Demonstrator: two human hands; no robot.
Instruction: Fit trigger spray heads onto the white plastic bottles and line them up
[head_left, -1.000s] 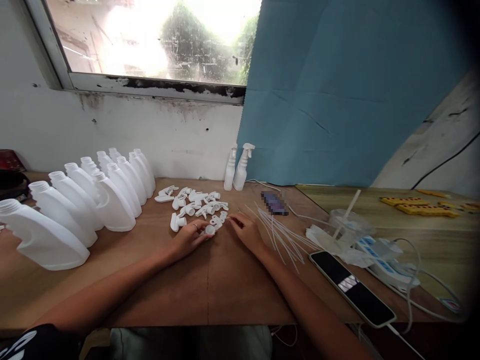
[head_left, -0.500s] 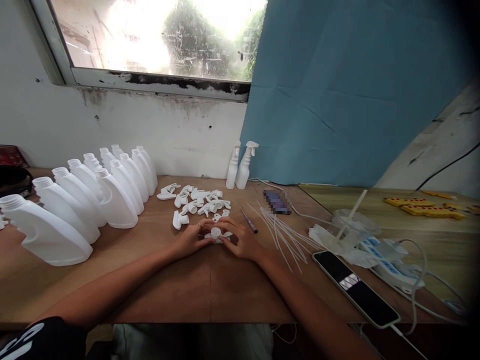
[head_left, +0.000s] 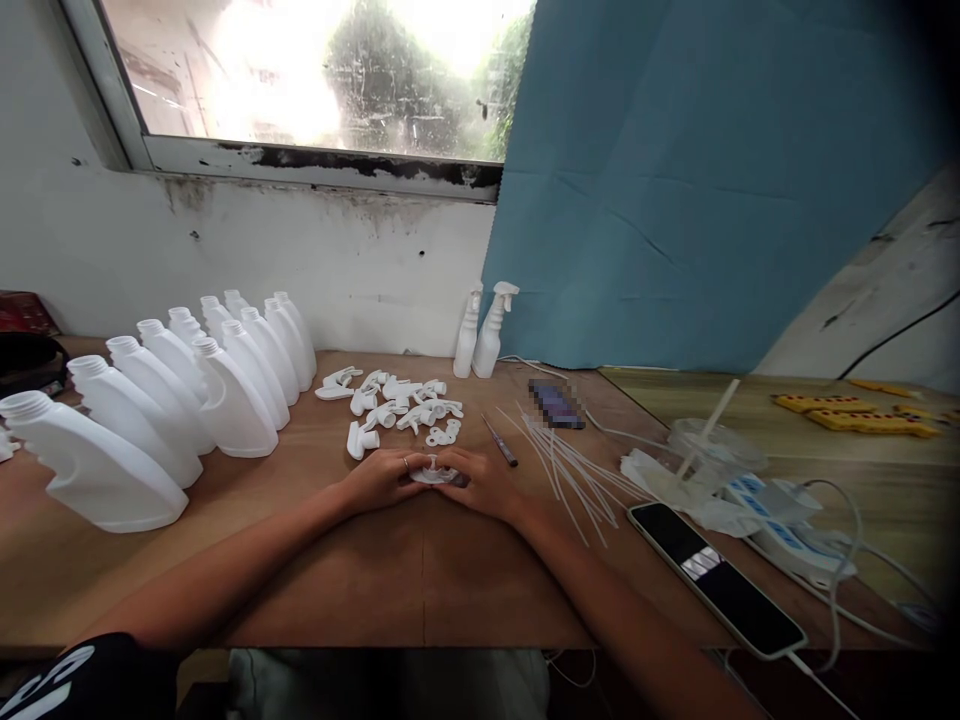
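Both my hands meet over the table around a white plastic spray trigger head (head_left: 433,475), which lies low on its side. My left hand (head_left: 381,478) grips its left end, with fingers curled and the thumb in front. From the right, my right hand (head_left: 478,482) closes its fingers and thumb on the other end. Part of the trigger head is hidden by the fingers. Just beyond my hands are several small white rings (head_left: 444,433) and a loose pile of white trigger heads (head_left: 397,400). A thin screwdriver-like tool (head_left: 500,440) rests beyond my right hand.
White bottles without tops (head_left: 127,450) stand in rows at left. Two bottles with spray heads (head_left: 489,340) stand by the wall. Thin white tubes (head_left: 566,465) lie at right, near a phone (head_left: 716,580), a plastic cup with a straw (head_left: 716,450) and a power strip (head_left: 791,540).
My fingers have drawn down and in around the trigger head, which has turned so its round opening no longer faces me. The small rings behind my hands show more fully.
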